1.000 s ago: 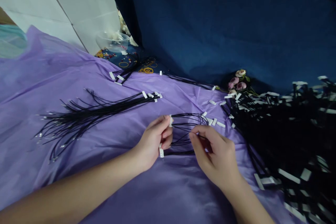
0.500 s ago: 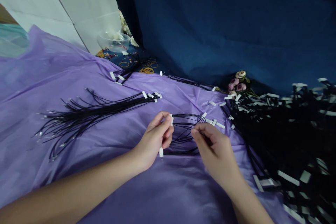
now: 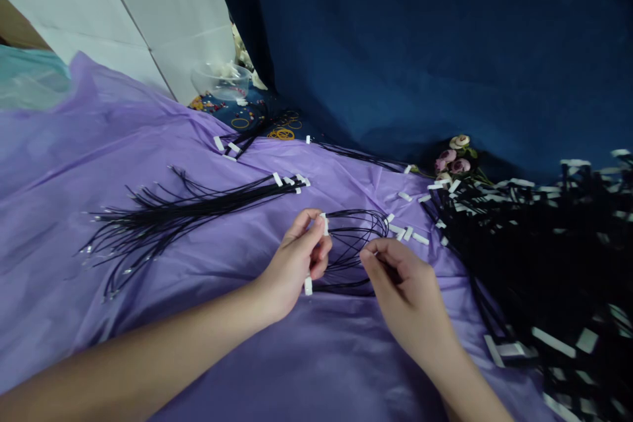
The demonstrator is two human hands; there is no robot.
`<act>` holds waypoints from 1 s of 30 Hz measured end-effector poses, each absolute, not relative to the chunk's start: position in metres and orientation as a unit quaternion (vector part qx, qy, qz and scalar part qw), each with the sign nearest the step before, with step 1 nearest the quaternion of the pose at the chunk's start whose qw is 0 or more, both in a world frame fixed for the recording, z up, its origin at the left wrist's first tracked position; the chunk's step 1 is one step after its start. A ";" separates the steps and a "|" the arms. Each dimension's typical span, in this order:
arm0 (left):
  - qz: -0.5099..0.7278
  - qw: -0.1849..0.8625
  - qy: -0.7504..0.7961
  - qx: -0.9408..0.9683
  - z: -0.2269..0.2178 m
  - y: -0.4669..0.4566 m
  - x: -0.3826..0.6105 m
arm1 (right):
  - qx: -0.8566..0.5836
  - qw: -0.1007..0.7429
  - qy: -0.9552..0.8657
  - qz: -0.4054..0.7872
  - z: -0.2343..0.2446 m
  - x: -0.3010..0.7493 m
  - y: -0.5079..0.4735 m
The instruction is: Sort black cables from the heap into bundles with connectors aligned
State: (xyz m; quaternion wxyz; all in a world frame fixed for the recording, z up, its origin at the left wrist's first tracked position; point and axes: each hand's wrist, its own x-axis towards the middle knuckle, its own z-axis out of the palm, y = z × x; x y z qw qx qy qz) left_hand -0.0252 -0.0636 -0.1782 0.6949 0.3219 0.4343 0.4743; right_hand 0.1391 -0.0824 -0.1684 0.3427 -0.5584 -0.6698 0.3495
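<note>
We've got a fanned wire bundle (image 3: 198, 209) lying on the purple cloth (image 3: 237, 362), white ends pointing right, and the looped wires (image 3: 363, 211) we're handling are to the right of that bundle and a bit closer to us. Our left hand (image 3: 297, 260), just nearer than the bundle's right end, has thumb and fingers clamped on a white connector (image 3: 325, 224) of those loops, and a second connector (image 3: 308, 285) pokes out lower down by the same hand. Our right hand (image 3: 405, 293) is farther right of the bundle, thumb and forefinger pinched together on the looped wires; which strand, we honestly can't tell, way too small. The hands themselves are apart, with the loops between them. Well off to the right of the bundle there's a massive dark pile (image 3: 534, 264) of black wires, white ends all over it, kinda blurry. Past the bundle and to its right are some pinkish flowers (image 3: 460, 165). Beyond the bundle we've got a smaller cluster (image 3: 254, 130) of wires, some yellow rubber bands (image 3: 281, 134), and a clear bowl (image 3: 205, 84) farther back still. A navy curtain (image 3: 395, 46) hangs behind the bundle, off to its right.
</note>
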 end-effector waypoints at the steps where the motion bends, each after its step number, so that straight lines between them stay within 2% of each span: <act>1: 0.475 0.694 0.434 0.322 -0.178 -0.064 -0.025 | -0.558 0.343 -0.670 0.349 -0.168 0.139 -0.083; 17: 0.499 0.689 0.432 0.299 -0.177 -0.065 -0.024 | -0.559 0.349 -0.661 0.359 -0.164 0.134 -0.088; 30: 0.487 0.683 0.432 0.330 -0.177 -0.066 -0.024 | -0.556 0.394 -0.641 0.351 -0.164 0.135 -0.086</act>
